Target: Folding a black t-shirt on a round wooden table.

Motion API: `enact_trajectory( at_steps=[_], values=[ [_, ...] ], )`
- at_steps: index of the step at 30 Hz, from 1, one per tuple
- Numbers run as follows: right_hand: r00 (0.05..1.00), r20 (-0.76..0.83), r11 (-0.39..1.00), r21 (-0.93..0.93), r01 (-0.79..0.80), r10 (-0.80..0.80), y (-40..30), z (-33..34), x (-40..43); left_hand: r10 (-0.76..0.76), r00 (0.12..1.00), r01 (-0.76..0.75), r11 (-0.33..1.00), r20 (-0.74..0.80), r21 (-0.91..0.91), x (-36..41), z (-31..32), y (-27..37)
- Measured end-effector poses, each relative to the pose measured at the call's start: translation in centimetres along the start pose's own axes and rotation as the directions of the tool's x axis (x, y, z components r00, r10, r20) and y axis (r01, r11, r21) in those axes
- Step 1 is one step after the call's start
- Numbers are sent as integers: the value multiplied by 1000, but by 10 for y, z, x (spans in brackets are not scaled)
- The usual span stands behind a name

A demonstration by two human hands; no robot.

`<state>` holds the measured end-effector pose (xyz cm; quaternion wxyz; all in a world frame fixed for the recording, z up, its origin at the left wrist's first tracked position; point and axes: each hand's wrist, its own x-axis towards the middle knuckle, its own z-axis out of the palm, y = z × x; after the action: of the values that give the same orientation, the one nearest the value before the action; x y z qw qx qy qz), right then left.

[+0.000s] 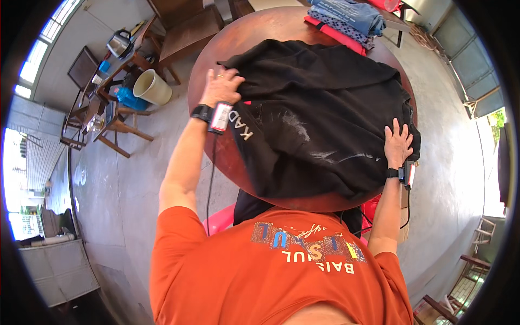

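Observation:
A black garment (321, 109) with whitish streaks and pale lettering lies spread and wrinkled over a round reddish-brown wooden table (252, 30). My left hand (222, 87) rests at the garment's left edge, fingers apart and slightly bent over the cloth. At its right edge my right hand (398, 144) lies palm down with spread fingers, touching the fabric. Neither hand is seen gripping the cloth. Beyond it, at the table's far side, sits a stack of folded clothes: blue denim (349, 16), a patterned piece (345, 30) and a red one (335, 35).
A wooden chair (189, 38) stands beyond the table at the left. Farther left are a cream bucket (152, 87), a blue plastic container (131, 98), an electric kettle (120, 42) and a wooden stool (115, 122). A cable (210, 183) hangs from my left wrist device.

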<state>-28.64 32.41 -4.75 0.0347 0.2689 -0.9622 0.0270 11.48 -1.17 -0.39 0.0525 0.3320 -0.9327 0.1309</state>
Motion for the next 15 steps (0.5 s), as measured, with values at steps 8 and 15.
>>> enact_trajectory(
  at_steps=[8, 15],
  values=[
    [999, 0, 999, -39, 32, -32, 2, 7, 6, -629, 759, 602, 776, 169, 188, -123, -8, -127],
    [1000, -5, 999, -49, 12, -12, 8, 12, 9, 36, 979, -121, 894, -200, -433, -120, -47, 26]
  ],
)
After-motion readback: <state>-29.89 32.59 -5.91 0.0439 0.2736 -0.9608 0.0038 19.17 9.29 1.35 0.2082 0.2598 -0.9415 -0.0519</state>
